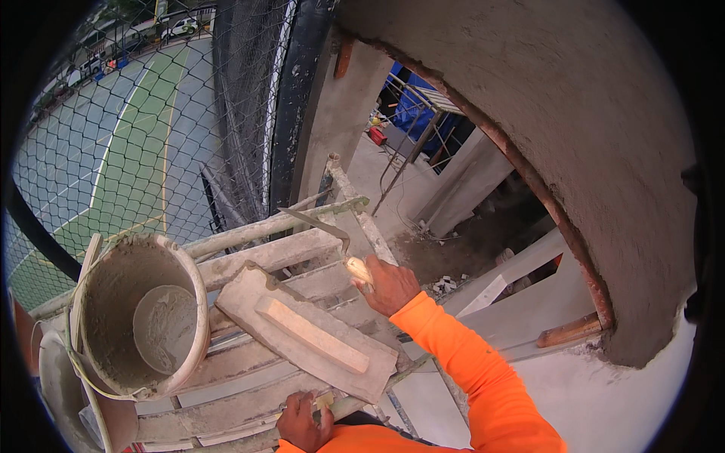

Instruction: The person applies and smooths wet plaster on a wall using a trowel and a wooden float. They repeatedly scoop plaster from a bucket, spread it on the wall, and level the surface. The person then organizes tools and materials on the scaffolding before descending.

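Observation:
My right hand [390,284], in an orange sleeve, grips the pale handle of a trowel [321,224] whose thin blade points up and left over the scaffold. My left hand [303,421] holds the handle under a rectangular mortar board [302,332], coated in grey plaster, tilted above the planks. A mortar-caked bucket [140,313] stands at the left of the board, with a little grey mix in its bottom.
Plaster-crusted scaffold planks and tubes [257,392] lie under the hands. A freshly plastered curved wall [604,151] fills the right. Wire mesh netting [151,136] at the left overlooks a sports court far below. A second tub [57,377] sits at the lower left.

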The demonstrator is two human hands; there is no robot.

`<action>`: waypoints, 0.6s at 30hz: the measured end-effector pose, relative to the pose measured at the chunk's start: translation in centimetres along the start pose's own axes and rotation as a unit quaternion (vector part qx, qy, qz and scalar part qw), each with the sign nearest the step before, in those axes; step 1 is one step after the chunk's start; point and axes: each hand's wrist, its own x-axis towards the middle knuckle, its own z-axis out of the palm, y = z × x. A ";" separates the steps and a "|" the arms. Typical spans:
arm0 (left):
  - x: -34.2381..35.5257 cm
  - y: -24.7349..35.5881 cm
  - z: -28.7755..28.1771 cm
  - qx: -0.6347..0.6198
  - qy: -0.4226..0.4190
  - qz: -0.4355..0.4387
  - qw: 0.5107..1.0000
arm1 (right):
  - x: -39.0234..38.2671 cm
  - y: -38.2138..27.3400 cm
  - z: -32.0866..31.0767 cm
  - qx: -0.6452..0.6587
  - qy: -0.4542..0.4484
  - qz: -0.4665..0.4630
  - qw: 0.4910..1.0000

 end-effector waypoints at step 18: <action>-4.6 -3.5 -8.4 -0.157 0.049 -0.055 0.985 | -2.9 -18.4 -6.0 0.176 0.124 -0.221 0.951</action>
